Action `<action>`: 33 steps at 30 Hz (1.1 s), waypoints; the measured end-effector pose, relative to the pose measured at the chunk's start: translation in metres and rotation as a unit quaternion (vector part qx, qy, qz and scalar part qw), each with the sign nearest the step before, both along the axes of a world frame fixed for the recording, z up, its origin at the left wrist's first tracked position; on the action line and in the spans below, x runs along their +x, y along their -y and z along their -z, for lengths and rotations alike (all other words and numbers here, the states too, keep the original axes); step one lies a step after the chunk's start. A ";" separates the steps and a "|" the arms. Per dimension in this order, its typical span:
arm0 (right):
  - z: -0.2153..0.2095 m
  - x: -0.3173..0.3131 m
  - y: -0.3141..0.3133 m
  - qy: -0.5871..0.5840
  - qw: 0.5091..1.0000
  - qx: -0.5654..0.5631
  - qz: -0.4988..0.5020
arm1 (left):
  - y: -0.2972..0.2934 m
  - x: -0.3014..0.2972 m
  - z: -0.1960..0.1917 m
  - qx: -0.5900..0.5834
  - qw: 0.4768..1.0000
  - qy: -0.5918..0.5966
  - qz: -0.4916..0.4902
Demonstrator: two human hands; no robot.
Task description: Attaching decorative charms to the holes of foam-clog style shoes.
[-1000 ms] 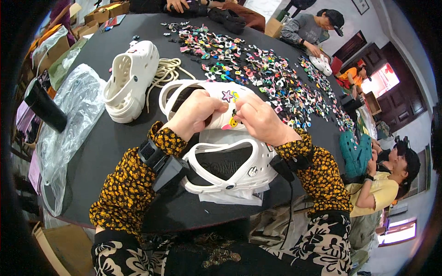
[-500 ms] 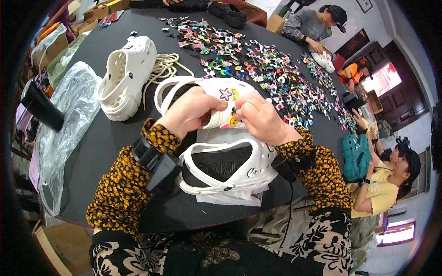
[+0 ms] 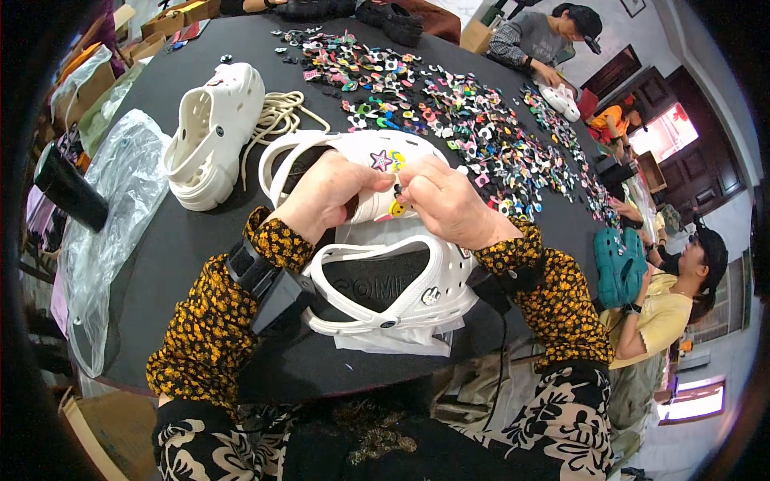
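Observation:
A white clog [image 3: 421, 147] lies under my hands, its upper carrying a pink star charm [image 3: 381, 161] and yellow charms [image 3: 397, 208]. Over its heel side is my left hand [image 3: 333, 191], closed, thumb pressed against curled fingers; whatever they hold is hidden. My right hand [image 3: 449, 197] pinches at the clog's upper, close to the left thumb. A small dark bit shows at the right fingertips, too small to name. Nearer me, a second white clog [image 3: 445, 298] rests on a clear plastic bag [image 3: 393, 343], with a white charm [image 3: 431, 296] on its side.
Another white clog [image 3: 191, 164] stands at left beside a coiled cream cord [image 3: 281, 116]. Many colourful loose charms [image 3: 473, 120] cover the far right of the black table [image 3: 216, 321]. A plastic sheet [image 3: 120, 216] and black cylinder [image 3: 72, 188] lie left. A co-worker holds teal clogs [image 3: 619, 268].
The whole view has shifted slightly, so the clogs sit a little further left. Both hands keep closed at the charm-covered clog, the right fingers turned slightly. Little else differs.

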State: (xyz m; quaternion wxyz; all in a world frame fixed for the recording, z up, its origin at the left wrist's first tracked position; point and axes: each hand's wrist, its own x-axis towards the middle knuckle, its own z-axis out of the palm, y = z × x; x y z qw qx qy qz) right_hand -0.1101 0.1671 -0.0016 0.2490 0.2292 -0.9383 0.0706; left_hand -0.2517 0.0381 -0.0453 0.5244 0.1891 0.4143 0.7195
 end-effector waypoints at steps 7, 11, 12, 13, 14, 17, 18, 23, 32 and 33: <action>0.011 0.008 -0.007 -0.039 0.997 -0.061 0.009 | 0.002 -0.022 -0.014 0.036 0.993 0.104 0.031; 0.013 0.015 -0.013 -0.026 0.984 -0.176 0.032 | -0.008 -0.009 -0.007 0.036 0.998 0.007 0.047; 0.013 0.016 -0.013 -0.014 0.983 -0.182 0.038 | -0.009 -0.008 -0.005 0.022 0.999 0.026 0.037; 0.013 0.019 -0.013 -0.007 0.982 -0.183 0.042 | -0.010 -0.010 -0.004 0.030 0.999 0.017 0.025; 0.012 0.020 -0.013 -0.004 0.973 -0.226 0.054 | -0.010 -0.008 -0.003 0.007 1.000 0.003 0.028; 0.006 0.025 -0.019 -0.022 0.962 -0.263 0.074 | -0.006 -0.010 -0.004 -0.003 0.999 -0.014 0.038; 0.003 0.029 -0.023 -0.028 0.962 -0.257 0.088 | -0.005 -0.011 -0.005 0.005 0.999 -0.012 0.045; -0.001 0.055 -0.044 0.008 0.956 -0.209 0.205 | -0.001 -0.009 -0.011 -0.004 0.998 0.007 0.056; 0.005 0.068 -0.097 0.138 0.919 -0.042 0.368 | 0.003 -0.014 -0.011 -0.088 0.995 -0.035 0.043; 0.003 0.064 -0.097 0.113 0.935 -0.040 0.334 | 0.003 -0.014 -0.011 -0.078 0.996 -0.027 0.043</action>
